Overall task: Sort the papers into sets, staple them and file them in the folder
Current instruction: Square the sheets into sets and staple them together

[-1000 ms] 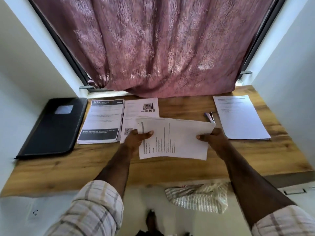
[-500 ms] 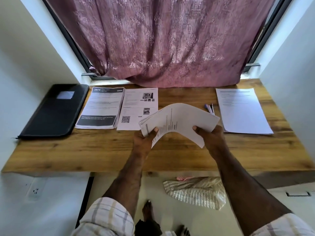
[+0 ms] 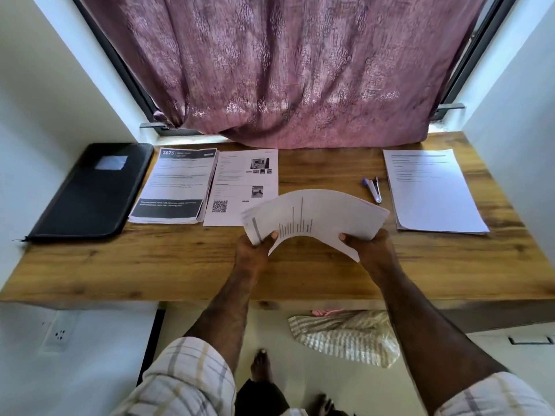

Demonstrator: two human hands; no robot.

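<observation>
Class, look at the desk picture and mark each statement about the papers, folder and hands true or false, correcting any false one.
1. Both hands hold the bowed stack of papers. True: the left hand and right hand each grip a lower corner.
2. The black folder lies open. False: it lies closed at the desk's left end.
3. The pens lie between the held stack and the right-hand pile. True.
4. The QR-code sheet lies right of the pens. False: it lies left of them, beside the 3675 set.
</observation>
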